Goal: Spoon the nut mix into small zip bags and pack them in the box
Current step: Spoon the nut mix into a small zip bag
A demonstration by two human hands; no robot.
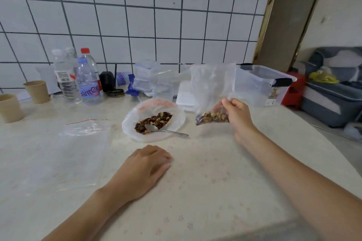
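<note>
The right hand is raised above the right part of the counter, fingers and thumb pinching a clear zip bag low on its side, so the bag hangs off the surface with its mouth upward. A small load of nut mix sits in the bag's bottom corner, just beside the fingers. The left hand lies palm down on the counter near the front edge, fingers relaxed and lightly bent, holding nothing. Between the two hands and a little farther back sits a translucent plate with a heap of nuts and dried fruit; a metal spoon rests in it, bowl in the mix and handle reaching over the plate's right rim onto the counter. To the left of the plate an empty zip bag with a red strip lies flat on a larger sheet of clear plastic. Behind the held bag, at the counter's back right corner, stands a clear plastic box with a dark latch, open at the top. Along the back edge by the tiled wall stand several water bottles, a small dark object, and stacked clear containers. Two paper cups stand at the far left edge.
</note>
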